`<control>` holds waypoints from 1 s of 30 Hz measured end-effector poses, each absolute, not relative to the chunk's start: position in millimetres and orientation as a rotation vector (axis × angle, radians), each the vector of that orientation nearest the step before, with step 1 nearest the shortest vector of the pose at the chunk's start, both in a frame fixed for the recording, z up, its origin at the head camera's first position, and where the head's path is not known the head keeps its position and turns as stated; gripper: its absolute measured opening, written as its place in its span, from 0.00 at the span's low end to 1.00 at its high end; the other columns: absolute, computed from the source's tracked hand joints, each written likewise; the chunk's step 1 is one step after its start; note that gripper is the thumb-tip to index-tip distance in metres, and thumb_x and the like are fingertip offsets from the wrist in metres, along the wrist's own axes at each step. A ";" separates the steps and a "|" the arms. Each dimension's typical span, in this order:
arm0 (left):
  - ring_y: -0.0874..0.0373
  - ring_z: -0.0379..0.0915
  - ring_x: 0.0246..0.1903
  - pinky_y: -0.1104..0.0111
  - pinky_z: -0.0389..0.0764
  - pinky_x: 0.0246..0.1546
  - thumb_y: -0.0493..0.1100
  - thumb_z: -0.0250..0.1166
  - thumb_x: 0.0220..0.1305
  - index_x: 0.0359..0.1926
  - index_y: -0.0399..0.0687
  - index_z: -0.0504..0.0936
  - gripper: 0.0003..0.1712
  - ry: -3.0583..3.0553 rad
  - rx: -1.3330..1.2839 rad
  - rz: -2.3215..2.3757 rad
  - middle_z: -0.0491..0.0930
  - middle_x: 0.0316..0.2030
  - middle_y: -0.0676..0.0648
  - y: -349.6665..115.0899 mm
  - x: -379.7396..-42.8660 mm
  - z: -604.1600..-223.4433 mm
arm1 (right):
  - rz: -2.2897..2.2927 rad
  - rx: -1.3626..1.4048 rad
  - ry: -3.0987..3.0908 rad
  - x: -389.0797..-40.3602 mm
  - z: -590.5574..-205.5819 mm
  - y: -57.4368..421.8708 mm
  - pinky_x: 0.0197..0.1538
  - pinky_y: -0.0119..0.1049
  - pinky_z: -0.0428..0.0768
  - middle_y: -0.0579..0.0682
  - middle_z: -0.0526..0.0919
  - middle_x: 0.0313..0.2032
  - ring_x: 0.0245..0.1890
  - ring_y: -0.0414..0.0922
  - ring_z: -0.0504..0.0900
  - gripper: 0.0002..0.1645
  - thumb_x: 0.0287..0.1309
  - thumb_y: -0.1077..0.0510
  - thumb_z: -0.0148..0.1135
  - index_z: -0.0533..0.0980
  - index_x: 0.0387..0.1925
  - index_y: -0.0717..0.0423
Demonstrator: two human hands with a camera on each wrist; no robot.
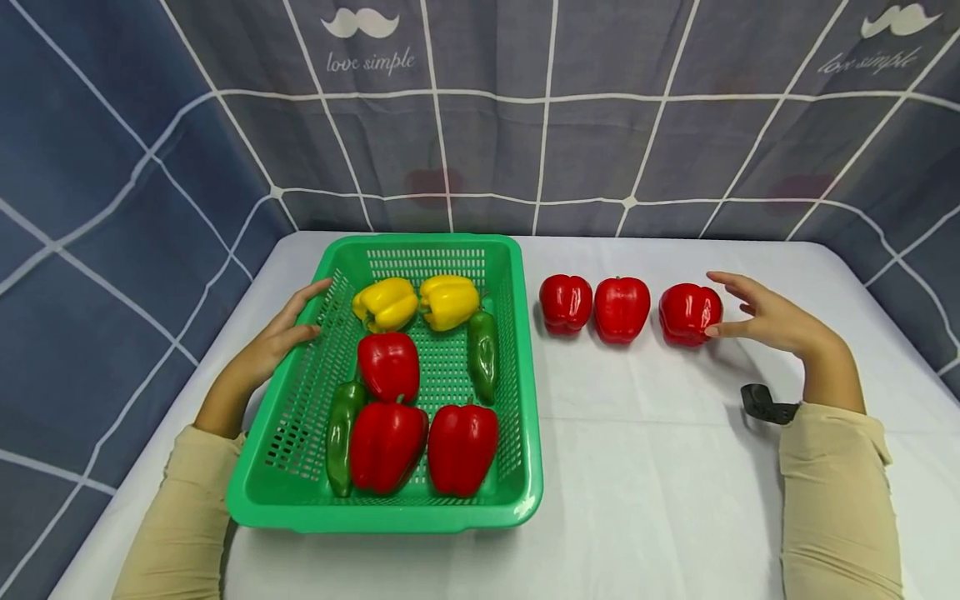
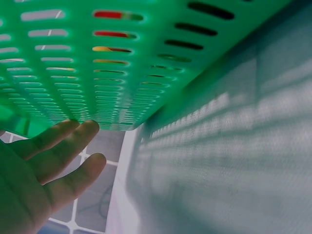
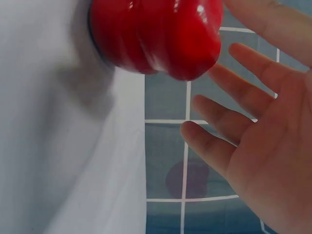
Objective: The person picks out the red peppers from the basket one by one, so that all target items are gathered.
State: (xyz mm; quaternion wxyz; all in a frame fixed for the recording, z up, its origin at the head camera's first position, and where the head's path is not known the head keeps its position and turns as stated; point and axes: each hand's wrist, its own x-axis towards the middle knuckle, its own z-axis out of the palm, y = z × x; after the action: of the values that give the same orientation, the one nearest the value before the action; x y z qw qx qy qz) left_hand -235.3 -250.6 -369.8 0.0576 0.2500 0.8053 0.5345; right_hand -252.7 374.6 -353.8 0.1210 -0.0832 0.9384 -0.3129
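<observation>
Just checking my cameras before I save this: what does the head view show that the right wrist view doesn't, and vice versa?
Only the head view shows the green basket, the yellow peppers and green peppers inside it, and the left hand. Only the right wrist view shows the right hand with its palm in full view. Both share that hand, the red pepper beside it, the white cloth and the gridded curtain.

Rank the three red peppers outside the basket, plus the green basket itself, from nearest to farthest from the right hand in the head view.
1. Rightmost red pepper: just left of the right hand, by its thumb.
2. Middle red pepper: left of that one, across a gap.
3. Leftmost red pepper: beside the middle one.
4. Green basket: left of all three.
</observation>
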 end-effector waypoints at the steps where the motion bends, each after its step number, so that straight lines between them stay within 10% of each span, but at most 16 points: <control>1: 0.68 0.59 0.52 0.83 0.66 0.46 0.32 0.40 0.64 0.71 0.46 0.43 0.34 2.434 0.754 1.624 0.41 0.67 0.34 -250.6 -235.1 -369.7 | -0.902 -0.234 2.751 -252.5 -353.0 373.3 0.55 0.69 0.55 0.66 0.43 0.68 0.65 0.68 0.44 0.53 0.50 0.52 0.64 0.44 0.70 0.50; 30: 0.66 0.70 0.42 0.76 0.76 0.38 0.33 0.40 0.65 0.71 0.50 0.44 0.34 2.354 0.699 1.666 0.52 0.60 0.36 -253.2 -236.5 -368.8 | -0.874 -0.608 2.895 -239.1 -330.8 268.8 0.57 0.68 0.55 0.59 0.45 0.69 0.68 0.58 0.44 0.50 0.49 0.52 0.65 0.49 0.69 0.52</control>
State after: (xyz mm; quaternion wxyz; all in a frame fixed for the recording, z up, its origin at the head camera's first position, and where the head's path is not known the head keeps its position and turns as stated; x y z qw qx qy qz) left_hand -236.5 -253.2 -368.8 0.0869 0.2347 0.7902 0.5594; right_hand -239.1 268.8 -330.8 0.0287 -0.1969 0.9381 -0.2834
